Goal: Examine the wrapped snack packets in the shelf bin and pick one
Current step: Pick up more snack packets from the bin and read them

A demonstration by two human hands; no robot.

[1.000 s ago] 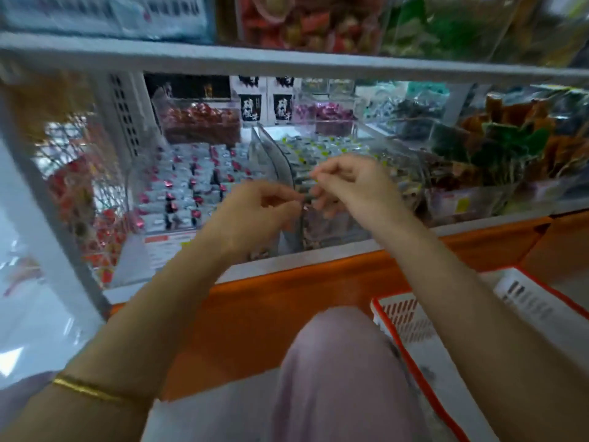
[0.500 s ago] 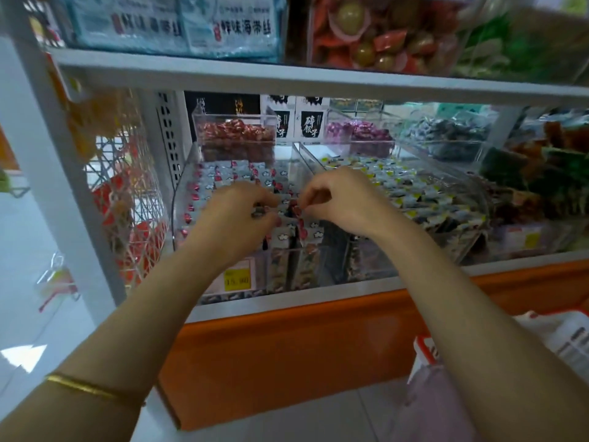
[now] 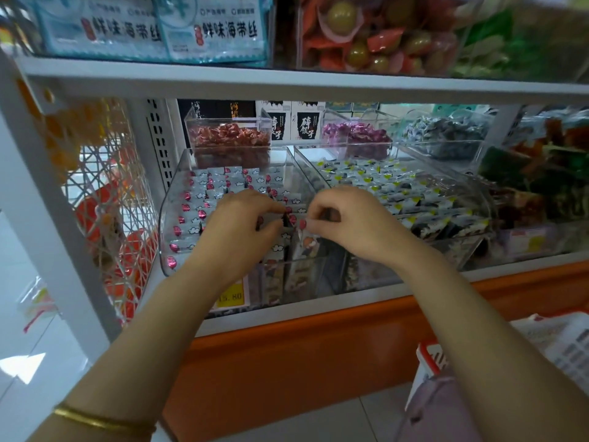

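A clear plastic shelf bin (image 3: 172,199) holds several small grey wrapped snack packets (image 3: 204,199) with red marks. Both hands are over the bin's front right corner. My left hand (image 3: 237,224) has its fingers curled and pinches the edge of a packet between thumb and fingertips. My right hand (image 3: 353,224) pinches a wrapped snack packet (image 3: 307,244) with a cartoon print by its top edge, right next to the left fingertips. The packet hangs upright at the bin's front wall.
A second clear bin (image 3: 471,199) of yellow-marked packets sits to the right. Smaller bins of red (image 3: 229,138) and purple (image 3: 353,135) sweets stand behind. A white shelf board (image 3: 287,84) runs overhead. An orange-rimmed basket (image 3: 430,358) sits at lower right, a wire rack (image 3: 105,199) at left.
The view has lifted and closed in on the shelf. Both hands stay together over the left bin's front corner, still pinching at a packet.
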